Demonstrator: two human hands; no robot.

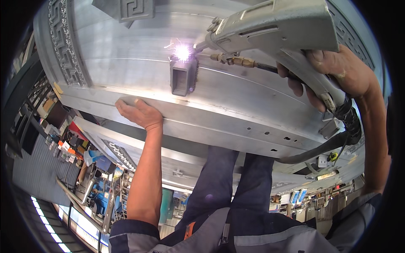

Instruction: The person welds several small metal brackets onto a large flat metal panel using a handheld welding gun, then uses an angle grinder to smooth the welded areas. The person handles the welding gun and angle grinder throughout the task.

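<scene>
Grey metal tube (181, 68) (head view): short, rectangular, open-ended, on the silvery panel (126, 50).
Arc (182, 52): lit at the tube's far edge; welding seemingly under way, finished and remaining seams indistinguishable.
Right hand (348, 69): wrapped around the welding gun (270, 31).
Left hand (141, 114): unclenched, resting on the panel's near border.

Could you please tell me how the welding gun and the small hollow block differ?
The welding gun is long, with an angled handle, while the hollow block is a short, open-ended rectangular box. The welding gun is gripped in the right hand; the hollow block sits on the metal panel. Both are grey, with ends near the bright glow.
</scene>
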